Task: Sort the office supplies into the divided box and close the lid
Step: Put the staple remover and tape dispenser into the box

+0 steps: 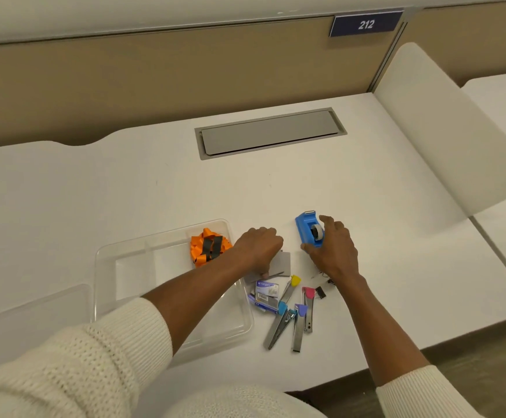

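Only the orange-and-black ribbon bundle [210, 246] sits in my clear divided plastic box [131, 267]. My left hand [257, 247] pinches grey cards [281, 263], my right hand [331, 248] grips the blue tape dispenser [306, 229]; staplers [294, 315] and lid [31, 309] remain.

One view only, from a camera worn on the person's head, looking forward and steeply down over both forearms onto a white desk [155, 182]. It sits close: the cream sleeves fill the bottom edge and the left hand [257, 247] and right hand [331, 251] lie a little below the frame's middle. Beyond the fingertips the desk runs to a tan partition [155, 76] across the top. The wide lens bends straight edges toward the corners. No second view shares the scene.
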